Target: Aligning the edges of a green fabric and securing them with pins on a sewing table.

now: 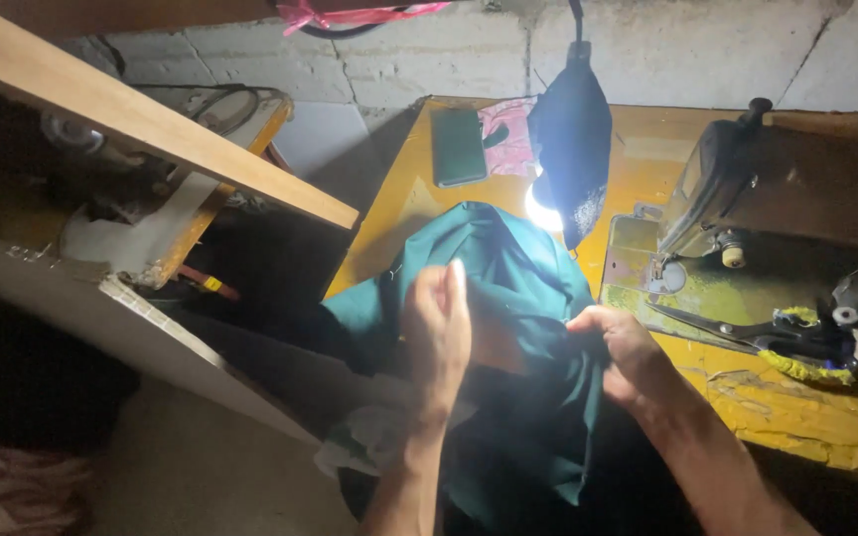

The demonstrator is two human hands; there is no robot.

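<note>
Left hand (436, 333), right hand (620, 349) both clamped on teal fabric (518, 288); scissors (747, 333) near.

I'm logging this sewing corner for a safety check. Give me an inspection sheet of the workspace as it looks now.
Surface: yellow table, paint worn and peeling at the near edge.
Job's things: teal fabric, bunched over the table edge.
Clutter: scissors, phone, pink cloth, sewing machine.
Hands: left hand and right hand both grip the fabric.
Cables: lamp hangs on a black cord, lit.
Surroundings: block wall, wooden plank.
</note>
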